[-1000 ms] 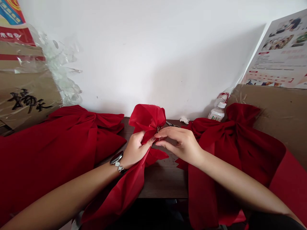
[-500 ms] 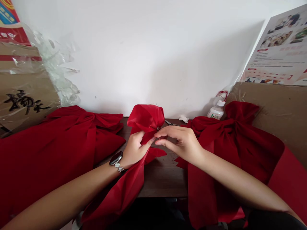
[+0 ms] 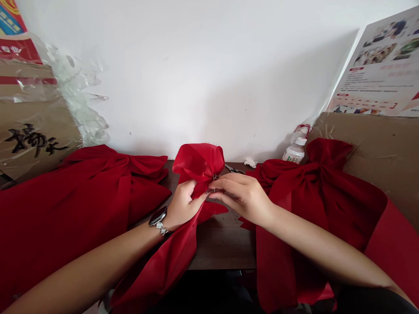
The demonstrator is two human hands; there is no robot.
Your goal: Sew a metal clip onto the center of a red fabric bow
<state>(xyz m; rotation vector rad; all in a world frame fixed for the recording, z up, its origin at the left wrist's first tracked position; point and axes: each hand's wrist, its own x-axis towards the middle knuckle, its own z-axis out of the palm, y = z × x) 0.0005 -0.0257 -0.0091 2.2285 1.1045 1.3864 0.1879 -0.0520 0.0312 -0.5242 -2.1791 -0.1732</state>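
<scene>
A gathered piece of red cloth (image 3: 198, 163) stands puffed up at the middle of the dark wooden table (image 3: 222, 244). My left hand (image 3: 183, 205), with a watch at the wrist, is closed round the cloth's pinched neck. My right hand (image 3: 242, 196) comes in from the right and pinches a small metal pin (image 3: 215, 178) at that same gathered spot. The fingertips of both hands meet there. The cloth's long tail (image 3: 163, 266) hangs down over the table's front edge.
A finished red bow (image 3: 81, 196) lies to the left and another red bow (image 3: 321, 196) to the right. A small white bottle (image 3: 294, 152) and scissors (image 3: 233, 169) sit at the back by the wall. Cardboard (image 3: 32, 126) leans at left, a poster (image 3: 382, 65) at right.
My right hand has shifted slightly left, its fingertips closing in on the gathered neck of the cloth. My left hand keeps its grip.
</scene>
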